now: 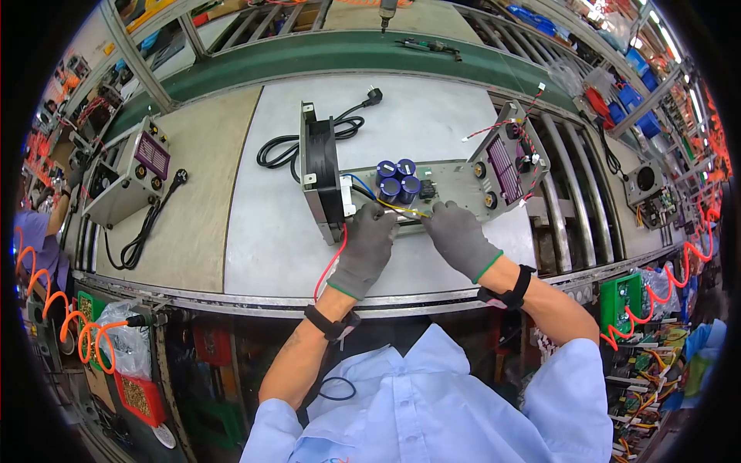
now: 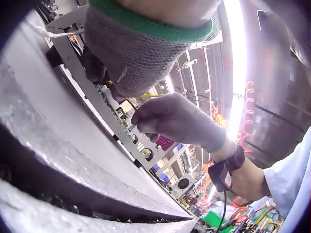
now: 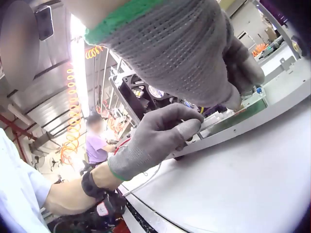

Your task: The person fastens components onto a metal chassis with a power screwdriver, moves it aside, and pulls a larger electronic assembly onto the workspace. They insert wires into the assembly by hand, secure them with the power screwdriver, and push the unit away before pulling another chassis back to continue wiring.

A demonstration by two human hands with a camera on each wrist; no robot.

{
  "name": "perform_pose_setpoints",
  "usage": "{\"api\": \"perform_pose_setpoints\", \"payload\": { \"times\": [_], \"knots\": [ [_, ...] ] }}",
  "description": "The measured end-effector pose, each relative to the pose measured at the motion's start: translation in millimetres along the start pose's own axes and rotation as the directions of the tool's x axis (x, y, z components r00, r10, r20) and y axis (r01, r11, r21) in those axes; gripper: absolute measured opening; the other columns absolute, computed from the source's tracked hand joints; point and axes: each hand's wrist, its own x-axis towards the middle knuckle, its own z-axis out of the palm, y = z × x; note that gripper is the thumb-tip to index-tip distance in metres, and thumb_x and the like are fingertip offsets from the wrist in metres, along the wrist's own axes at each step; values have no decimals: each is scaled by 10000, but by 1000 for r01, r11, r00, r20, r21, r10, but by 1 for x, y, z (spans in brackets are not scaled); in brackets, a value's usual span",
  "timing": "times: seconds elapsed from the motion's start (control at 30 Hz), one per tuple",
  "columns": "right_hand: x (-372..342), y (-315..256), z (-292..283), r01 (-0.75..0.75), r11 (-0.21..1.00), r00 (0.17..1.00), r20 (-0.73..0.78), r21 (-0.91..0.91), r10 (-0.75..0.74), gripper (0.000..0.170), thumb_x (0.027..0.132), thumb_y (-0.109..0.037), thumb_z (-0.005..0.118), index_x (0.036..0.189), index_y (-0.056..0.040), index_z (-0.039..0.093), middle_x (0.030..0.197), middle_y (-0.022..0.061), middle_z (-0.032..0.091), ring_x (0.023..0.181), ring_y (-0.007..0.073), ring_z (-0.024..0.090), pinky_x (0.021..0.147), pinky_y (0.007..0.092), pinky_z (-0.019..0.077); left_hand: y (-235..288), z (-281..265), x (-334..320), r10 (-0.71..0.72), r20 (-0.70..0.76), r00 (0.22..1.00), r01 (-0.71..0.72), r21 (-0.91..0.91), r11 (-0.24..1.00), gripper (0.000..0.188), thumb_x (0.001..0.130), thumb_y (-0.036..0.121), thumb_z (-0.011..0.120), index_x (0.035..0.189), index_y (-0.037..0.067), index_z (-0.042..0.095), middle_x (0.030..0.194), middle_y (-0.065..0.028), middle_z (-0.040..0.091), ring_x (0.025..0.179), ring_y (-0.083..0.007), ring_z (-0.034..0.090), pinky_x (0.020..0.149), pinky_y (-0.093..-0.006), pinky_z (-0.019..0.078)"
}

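A grey-gloved left hand (image 1: 369, 245) curls its fingers at the near long side of an open metal chassis (image 1: 455, 171). Between the hands runs a yellow wire (image 1: 403, 209), pinched in the fingertips of the gloved right hand (image 1: 461, 238). In the right wrist view, the left hand (image 3: 153, 138) has thumb and forefinger together at the board edge, where the yellow wire passes. Behind the hands stand several blue capacitors (image 1: 398, 180). A black fan (image 1: 320, 162) fills the chassis's left end; a panel with a purple grille (image 1: 507, 171) closes its right end.
A black power cord (image 1: 340, 127) lies coiled behind the fan. A red wire (image 1: 332, 266) hangs over the bench's front edge. Another unit (image 1: 131, 176) stands left, and metal rollers (image 1: 567, 201) lie right. A screwdriver (image 1: 387, 14) hangs above the green belt (image 1: 270, 58).
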Motion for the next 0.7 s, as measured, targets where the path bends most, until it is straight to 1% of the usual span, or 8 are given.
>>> {"api": "perform_pose_setpoints", "payload": {
  "times": [0.03, 0.07, 0.1, 0.13, 0.23, 0.33, 0.43, 0.7],
  "knots": [
    [2, 1, -1, 5, 1000, 1000, 22, -25, -4, 164, 910, -72, 613, 1012, -93, 740, 889, 126, 655, 849, 336, 680, 728, 425, 591, 5, -1, 0, -33, -15, 999, 33, -9, 999, 295, 910, 60, 696, 1204, 70, 665, 1102, -191, 597, 945, -340, 644, 793, -418, 545],
    [5, 5, -1, -15, 991, 1000, -9, 135, 16, 169, 915, -68, 614, 1027, -84, 740, 894, 130, 674, 844, 327, 689, 730, 413, 585, 9, -3, 1, -67, -32, 997, 66, -18, 998, 311, 911, 56, 693, 1219, 70, 658, 1112, -190, 592, 946, -340, 642, 798, -417, 546],
    [9, 11, -1, -29, 956, 998, -37, 292, 41, 175, 920, -64, 615, 1041, -75, 741, 898, 133, 693, 838, 318, 698, 732, 401, 579, 11, -6, 2, -52, -48, 998, 49, -48, 998, 326, 914, 54, 689, 1237, 72, 650, 1119, -190, 588, 944, -340, 641, 797, -417, 545],
    [12, 16, -2, -37, 896, 996, -58, 443, 70, 181, 924, -59, 616, 1055, -67, 741, 902, 136, 712, 833, 309, 707, 734, 389, 573, 14, -9, 3, -37, -64, 997, 32, -76, 997, 341, 916, 52, 685, 1254, 74, 643, 1126, -190, 583, 941, -340, 639, 796, -417, 544],
    [22, 28, -7, -67, 687, 998, 49, 723, 45, 205, 952, -72, 647, 1139, -56, 730, 925, 128, 738, 811, 222, 702, 727, 350, 541, 9, -6, 4, -37, -67, 997, 30, -114, 993, 363, 925, 43, 668, 1285, 74, 632, 1130, -190, 577, 945, -341, 638, 796, -418, 539],
    [27, 35, 14, -61, 551, 998, 48, 832, 38, 231, 955, -83, 695, 1183, -63, 729, 903, 106, 722, 762, 165, 640, 730, 317, 518, 4, -1, 6, -56, -57, 997, 49, -127, 991, 357, 931, 43, 655, 1286, 72, 631, 1121, -188, 579, 943, -343, 638, 800, -419, 533],
    [27, 30, 23, -22, 474, 998, -8, 880, 63, 222, 957, -69, 705, 1178, -59, 728, 869, 84, 700, 752, 126, 596, 719, 306, 509, 3, 0, 5, -75, -73, 994, 64, -142, 988, 344, 936, 43, 644, 1279, 70, 633, 1103, -184, 581, 931, -344, 639, 800, -420, 528],
    [33, 34, 46, 40, 512, 997, -70, 858, 38, 285, 912, 28, 672, 1179, -54, 727, 931, 112, 733, 784, 160, 654, 732, 319, 536, 4, -1, 5, -84, -88, 993, 73, -128, 989, 308, 937, 36, 629, 1243, 61, 638, 1100, -175, 598, 928, -339, 646, 788, -425, 523]
  ]
}}
